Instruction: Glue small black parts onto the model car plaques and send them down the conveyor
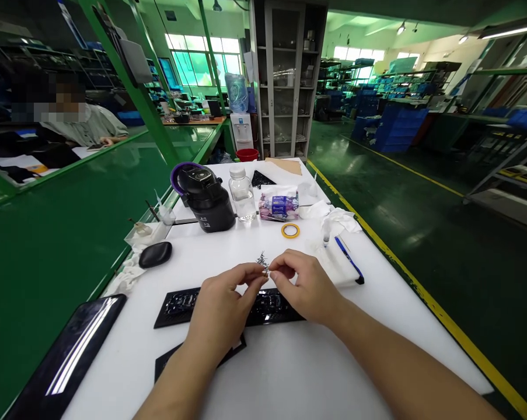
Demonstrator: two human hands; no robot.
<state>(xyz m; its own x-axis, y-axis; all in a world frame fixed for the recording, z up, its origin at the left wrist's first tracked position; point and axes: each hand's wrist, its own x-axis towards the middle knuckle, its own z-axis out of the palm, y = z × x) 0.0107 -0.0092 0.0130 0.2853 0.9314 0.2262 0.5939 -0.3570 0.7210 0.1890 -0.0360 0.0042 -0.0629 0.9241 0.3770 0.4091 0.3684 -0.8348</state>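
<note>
Both hands meet over the middle of the white table. My left hand (228,297) is closed in a pinch, thumb against forefinger. My right hand (304,286) pinches close beside it, the fingertips nearly touching. Whatever sits between the fingertips is too small to make out. Just behind them lies a little heap of thin dark slivers (262,259). Under the hands stretches a long glossy black panel (272,309) with moulded recesses, partly covered by my left hand. A second black piece (237,347) lies nearer me, mostly hidden by my left forearm.
Around the table (316,373) stand a black jug (210,201), a clear bottle (242,195), a tissue pack (279,204), yellow tape (290,231), a blue pen (348,256) and a black oval case (155,255). A glossy dark panel (79,350) lies left. Another person sits far left.
</note>
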